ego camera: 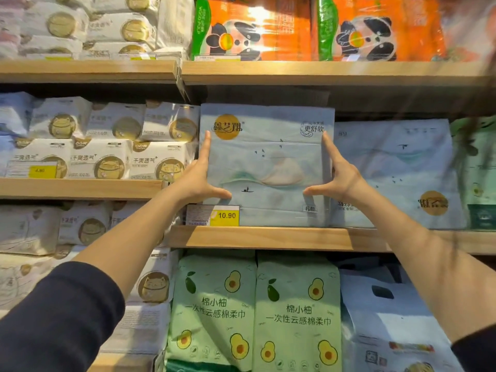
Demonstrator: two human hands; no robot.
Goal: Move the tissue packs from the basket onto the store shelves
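A pale blue tissue pack (265,162) with a gold round logo and a mountain drawing stands upright on the middle wooden shelf (268,237). My left hand (200,175) presses its left edge, fingers up and thumb across the front. On the pack's right edge my right hand (335,173) mirrors that hold. A matching blue pack (394,170) stands right beside it on the same shelf. The basket is out of view.
A yellow price tag reading 10.90 (213,215) stands at the shelf's front left. Green avocado-print packs (255,312) fill the shelf below. White cat-logo packs (107,146) stack on the left shelves. Orange panda packs (295,28) sit above.
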